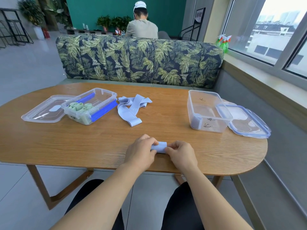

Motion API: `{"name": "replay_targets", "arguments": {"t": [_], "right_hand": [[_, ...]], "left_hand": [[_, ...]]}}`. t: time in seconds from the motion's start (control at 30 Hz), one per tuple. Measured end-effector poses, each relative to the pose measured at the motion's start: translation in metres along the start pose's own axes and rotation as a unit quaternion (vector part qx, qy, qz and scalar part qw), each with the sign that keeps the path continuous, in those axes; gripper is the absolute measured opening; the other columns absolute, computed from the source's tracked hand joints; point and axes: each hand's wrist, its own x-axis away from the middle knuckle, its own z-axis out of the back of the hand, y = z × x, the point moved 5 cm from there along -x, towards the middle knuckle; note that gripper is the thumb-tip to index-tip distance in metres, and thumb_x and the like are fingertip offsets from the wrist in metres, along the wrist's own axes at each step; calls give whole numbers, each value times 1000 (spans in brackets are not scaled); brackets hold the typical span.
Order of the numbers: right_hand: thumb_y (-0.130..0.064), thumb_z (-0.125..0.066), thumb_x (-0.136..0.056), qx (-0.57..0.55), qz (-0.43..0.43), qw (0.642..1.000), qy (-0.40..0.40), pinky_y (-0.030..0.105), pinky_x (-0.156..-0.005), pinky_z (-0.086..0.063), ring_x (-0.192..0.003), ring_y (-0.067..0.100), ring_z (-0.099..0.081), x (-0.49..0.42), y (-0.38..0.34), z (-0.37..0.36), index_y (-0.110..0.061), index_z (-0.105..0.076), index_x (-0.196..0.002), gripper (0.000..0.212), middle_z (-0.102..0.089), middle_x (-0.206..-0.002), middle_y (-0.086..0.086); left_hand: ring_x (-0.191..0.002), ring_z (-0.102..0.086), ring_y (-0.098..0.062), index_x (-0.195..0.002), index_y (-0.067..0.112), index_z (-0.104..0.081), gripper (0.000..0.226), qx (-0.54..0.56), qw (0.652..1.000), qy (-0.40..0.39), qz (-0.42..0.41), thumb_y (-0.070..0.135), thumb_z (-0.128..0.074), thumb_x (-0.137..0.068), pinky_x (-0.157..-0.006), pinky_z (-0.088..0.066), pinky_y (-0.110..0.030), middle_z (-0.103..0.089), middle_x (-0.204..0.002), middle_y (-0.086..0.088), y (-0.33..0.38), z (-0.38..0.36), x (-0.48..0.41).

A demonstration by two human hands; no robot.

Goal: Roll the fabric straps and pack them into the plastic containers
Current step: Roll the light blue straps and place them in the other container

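A pale blue fabric strap, rolled into a short cylinder (159, 147), lies near the table's front edge. My left hand (141, 151) grips its left end and my right hand (180, 153) pinches its right end. Loose pale blue straps (131, 108) lie in a heap at the table's middle. At the left stands a clear container with blue clips (99, 103) holding several green rolled straps (78, 107). A second clear container (207, 112) at the right holds one blue roll (196, 122) in its near left corner.
A clear lid (41, 112) lies left of the left container, and a blue-rimmed lid (245, 121) lies right of the right one. Behind the wooden table (83, 143) stands a leaf-patterned sofa (139, 58), with a person seated beyond it. A window sill runs along the right.
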Motion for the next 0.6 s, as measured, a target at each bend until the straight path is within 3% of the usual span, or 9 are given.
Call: {"name": "replay_targets", "arguments": {"t": [0.1,0.27,0.43,0.6], "right_hand": [[-31,-62,-83,-13,22,999,24,31,-71,-48,-87,13,-62,2,-5,1,-31,-60,-98,15,-66,-88,-12],[-28,-62,-86,-3,33,999,9,28,-67,-41,-84,10,-60,2,-5,-5,-34,-61,-93,8,-63,-80,-14],[-29,-63,-86,-13,29,999,7,28,-65,-40,-82,10,-60,-3,-4,-4,-33,-61,-87,4,-64,-77,-15],[-33,-62,-86,-17,17,1000,11,29,-68,-43,-84,11,-62,-7,-3,-6,-33,-62,-92,6,-66,-81,-14]], "left_hand": [[-100,-55,-14,-114,31,-59,22,-12,1000,-18,0,25,-56,-93,-78,-45,-29,-51,-117,14,1,1,-4],[-106,-53,-14,-117,32,-59,24,-27,999,-15,-7,28,-54,-94,-86,-40,-29,-51,-120,14,0,2,-7],[-111,-45,-11,-114,31,-60,24,-49,997,49,-39,27,-58,-90,-87,-35,-27,-52,-113,15,1,-1,-4],[-112,-46,-10,-115,31,-60,24,-43,998,30,-42,25,-58,-92,-91,-34,-28,-52,-115,15,-1,-4,-8]]}}
